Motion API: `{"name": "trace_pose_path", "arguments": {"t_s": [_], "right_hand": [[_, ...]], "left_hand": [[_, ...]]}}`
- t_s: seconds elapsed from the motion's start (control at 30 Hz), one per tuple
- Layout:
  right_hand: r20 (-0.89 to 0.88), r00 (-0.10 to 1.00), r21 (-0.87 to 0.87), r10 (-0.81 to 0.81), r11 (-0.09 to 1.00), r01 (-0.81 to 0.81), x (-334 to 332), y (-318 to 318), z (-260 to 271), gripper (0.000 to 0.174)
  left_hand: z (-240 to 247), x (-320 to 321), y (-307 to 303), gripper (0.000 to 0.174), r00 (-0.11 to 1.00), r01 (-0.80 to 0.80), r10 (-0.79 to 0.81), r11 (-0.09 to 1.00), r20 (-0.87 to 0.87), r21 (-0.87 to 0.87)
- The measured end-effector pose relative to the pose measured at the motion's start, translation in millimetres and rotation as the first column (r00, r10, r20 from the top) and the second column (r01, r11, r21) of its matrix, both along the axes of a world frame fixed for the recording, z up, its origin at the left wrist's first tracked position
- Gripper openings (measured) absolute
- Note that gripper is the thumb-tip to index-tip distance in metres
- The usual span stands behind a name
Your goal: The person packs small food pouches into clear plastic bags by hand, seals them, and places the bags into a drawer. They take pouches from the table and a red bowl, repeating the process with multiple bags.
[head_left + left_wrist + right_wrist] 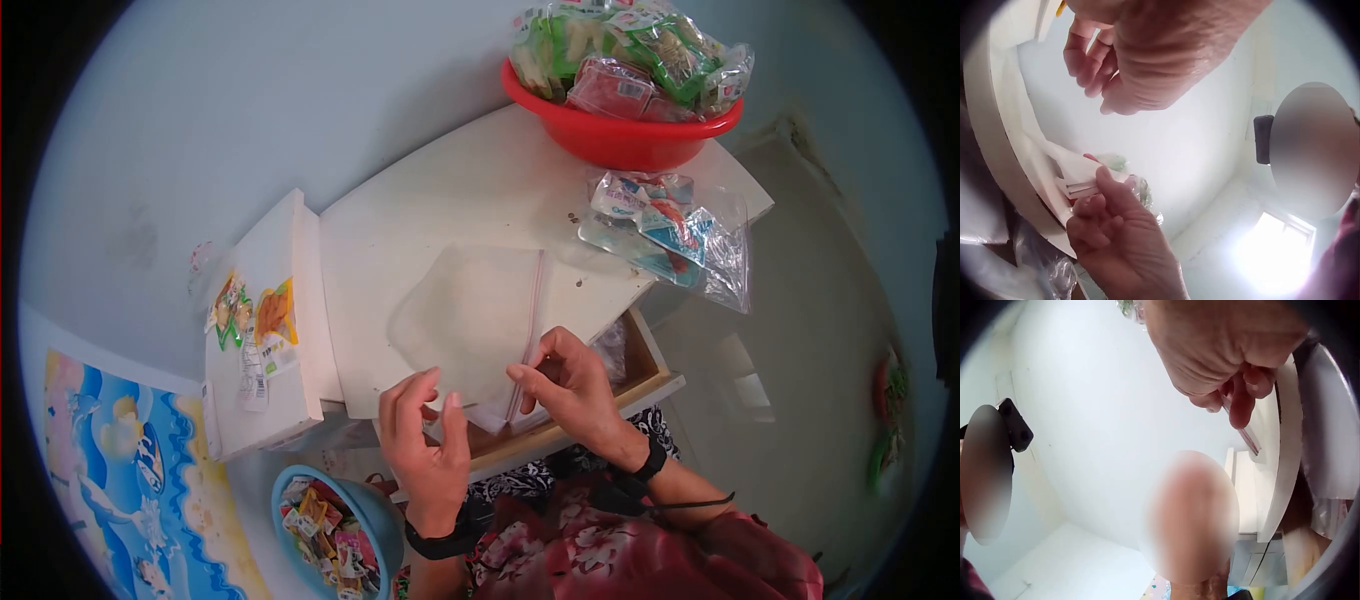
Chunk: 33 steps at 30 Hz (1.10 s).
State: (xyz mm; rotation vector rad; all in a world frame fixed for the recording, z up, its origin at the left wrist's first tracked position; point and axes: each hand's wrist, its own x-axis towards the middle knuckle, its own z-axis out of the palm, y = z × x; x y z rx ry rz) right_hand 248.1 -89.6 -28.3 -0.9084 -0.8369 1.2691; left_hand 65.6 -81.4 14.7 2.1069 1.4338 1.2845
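Note:
A clear zip bag (460, 310) lies flat on the white tabletop, its zip strip running down the right side towards the person. My right hand (575, 395) pinches that strip near its lower end; the left wrist view also shows this right hand (1122, 244) holding the bag's edge. Beside the bag's near corner is my left hand (430, 455), fingers bent loosely and thumb apart, with nothing in its grasp. In the left wrist view the left hand (1147, 56) hangs with loosely curled fingers.
An open drawer (650, 345) with clear plastic inside sits below the table edge. Printed plastic packaging (680, 235) overhangs the right edge, near a red basin (625, 140) of packets. Snack packets (275, 315) lie on a raised white surface at left. A blue basin (375, 510) holds more.

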Motion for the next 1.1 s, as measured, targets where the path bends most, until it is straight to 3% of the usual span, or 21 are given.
{"name": "trace_pose_path", "arguments": {"t_s": [0.13, 0.17, 0.27, 0.33, 0.43, 0.53, 0.67, 0.87, 0.97, 1.1], "right_hand": [[0.065, 0.998, -0.014, 0.021, 1.0, -0.02, -1, -6, 10, 0.022], [0.162, 0.987, 0.056, 0.001, 0.998, -0.01, -3, -6, 8, 0.021], [0.398, 0.913, 0.283, -0.095, 0.959, -0.024, -14, -3, 5, 0.02], [0.494, 0.848, 0.432, -0.194, 0.901, -0.045, -21, -2, 18, 0.025], [0.538, 0.834, 0.455, -0.12, 0.875, -0.167, -25, -2, 29, 0.026], [0.581, 0.802, 0.494, -0.138, 0.843, -0.213, -24, -4, 27, 0.022], [0.575, 0.795, 0.477, -0.194, 0.868, -0.134, -15, -1, 18, 0.02], [0.63, 0.731, 0.447, -0.264, 0.893, -0.062, 0, 8, 16, 0.017], [0.665, 0.705, 0.403, -0.246, 0.913, -0.062, 1, 12, 15, 0.015], [0.696, 0.683, 0.366, -0.221, 0.928, -0.073, -2, 15, 11, 0.013]], "left_hand": [[-2, 16, -1, 0.036, 0.97, 0.228, -0.22, 0.971, 0.102, -0.068], [-4, 23, 0, 0.034, 0.964, 0.241, -0.231, 0.968, 0.135, -0.07], [-5, 24, -6, 0.03, 0.869, 0.321, -0.128, 0.881, 0.477, -0.348], [-4, 20, -8, 0.023, 0.817, 0.312, -0.088, 0.898, 0.569, -0.31], [-7, 1, -2, 0.023, 0.759, 0.261, -0.025, 0.927, 0.65, -0.269], [-2, -13, 1, 0.025, 0.574, 0.304, 0.007, 0.927, 0.819, -0.221], [-2, -48, 4, 0.028, 0.496, 0.364, 0.036, 0.898, 0.868, -0.245], [3, -71, 17, 0.025, 0.394, 0.273, 0.146, 0.924, 0.907, -0.267], [-1, -91, 18, 0.026, 0.368, 0.359, 0.103, 0.901, 0.924, -0.243], [2, -95, 15, 0.023, 0.402, 0.326, 0.156, 0.896, 0.902, -0.301]]}}
